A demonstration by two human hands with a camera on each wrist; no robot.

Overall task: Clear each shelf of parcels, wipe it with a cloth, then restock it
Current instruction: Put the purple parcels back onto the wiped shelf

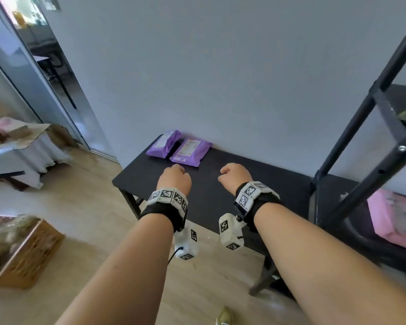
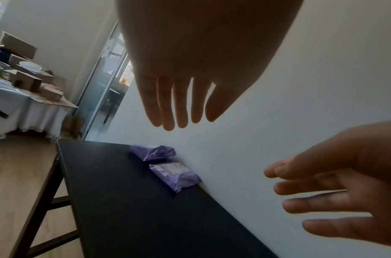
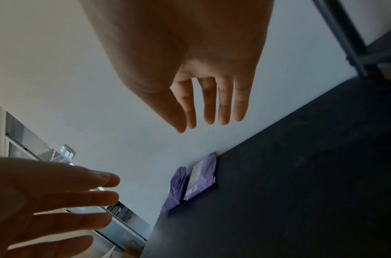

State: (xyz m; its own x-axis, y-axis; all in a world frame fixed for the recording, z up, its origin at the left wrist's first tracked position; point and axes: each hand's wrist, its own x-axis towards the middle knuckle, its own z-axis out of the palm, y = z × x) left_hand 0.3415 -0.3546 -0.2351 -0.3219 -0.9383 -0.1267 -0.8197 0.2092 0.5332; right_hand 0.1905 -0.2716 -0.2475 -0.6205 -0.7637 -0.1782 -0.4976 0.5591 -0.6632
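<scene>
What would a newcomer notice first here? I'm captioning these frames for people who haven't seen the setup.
Two purple parcels lie side by side against the wall at the far left end of a black table. Both hands, the left hand and right hand, hover empty above it, fingers extended. A pink parcel sits on the black shelf rack at right.

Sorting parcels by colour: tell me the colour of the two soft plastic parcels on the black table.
Purple; clearest in the head view.

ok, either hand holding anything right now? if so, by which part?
Nothing held. Left hand and right hand both hover empty, fingers extended, above the black table, short of the two purple parcels.
</scene>
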